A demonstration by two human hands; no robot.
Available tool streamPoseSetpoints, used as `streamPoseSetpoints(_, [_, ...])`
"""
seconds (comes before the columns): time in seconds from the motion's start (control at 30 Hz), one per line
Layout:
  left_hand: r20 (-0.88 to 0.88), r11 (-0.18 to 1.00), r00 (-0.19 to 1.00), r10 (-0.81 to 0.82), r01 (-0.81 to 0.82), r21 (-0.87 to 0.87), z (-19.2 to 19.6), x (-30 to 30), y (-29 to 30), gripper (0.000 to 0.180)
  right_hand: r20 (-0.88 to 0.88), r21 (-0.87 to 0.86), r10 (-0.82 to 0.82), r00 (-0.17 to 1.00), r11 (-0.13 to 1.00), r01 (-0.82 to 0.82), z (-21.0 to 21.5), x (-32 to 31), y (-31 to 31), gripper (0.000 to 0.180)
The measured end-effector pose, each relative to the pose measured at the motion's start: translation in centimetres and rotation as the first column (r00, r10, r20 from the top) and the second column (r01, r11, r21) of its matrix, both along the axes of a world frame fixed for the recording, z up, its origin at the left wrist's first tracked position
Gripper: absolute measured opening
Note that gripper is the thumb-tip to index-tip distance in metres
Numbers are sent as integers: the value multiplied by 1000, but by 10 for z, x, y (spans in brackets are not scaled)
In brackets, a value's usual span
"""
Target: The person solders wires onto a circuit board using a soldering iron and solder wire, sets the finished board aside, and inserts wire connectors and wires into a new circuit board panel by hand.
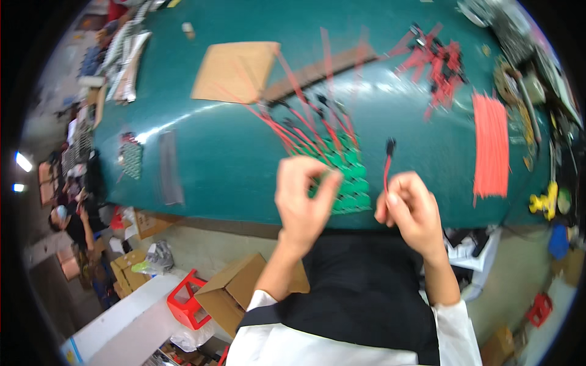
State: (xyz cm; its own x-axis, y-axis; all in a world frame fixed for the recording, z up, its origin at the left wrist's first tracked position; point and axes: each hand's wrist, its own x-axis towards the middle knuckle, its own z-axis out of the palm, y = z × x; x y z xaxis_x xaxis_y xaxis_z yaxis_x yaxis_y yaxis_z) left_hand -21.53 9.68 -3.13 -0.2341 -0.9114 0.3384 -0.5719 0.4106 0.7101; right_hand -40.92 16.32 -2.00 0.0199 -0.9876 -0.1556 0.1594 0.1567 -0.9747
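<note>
Red wire point(386, 171) pinched upright in the right hand point(410, 204), left hand point(302, 195) fingers curled together over the green board point(348, 177) near the table edge point(201, 215).

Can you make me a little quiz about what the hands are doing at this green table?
1. True or false: the right hand holds a red wire with a black plug on its end.
2. What lies under the left hand? A) a green board B) a blue cup C) a book
3. Fill in: the flat square at the table's far side is made of ____.

Key: 1 true; 2 A; 3 cardboard.
</note>
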Motion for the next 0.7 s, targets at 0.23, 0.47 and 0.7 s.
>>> streamPoseSetpoints(0.23, [-572,900,820,-24,267,344,16,-10,24,6,-390,-138,-35,920,990,-21,5,18,2,7])
streamPoseSetpoints(0.47, [-643,916,766,-5,261,304,17,-3,27,13,-514,-347,-115,850,934,-84,9,27,-7,6])
streamPoseSetpoints(0.7, [-455,933,890,40,130,337,20,3,20,10,-759,-352,-299,579,936,22,17,0,-29,12])
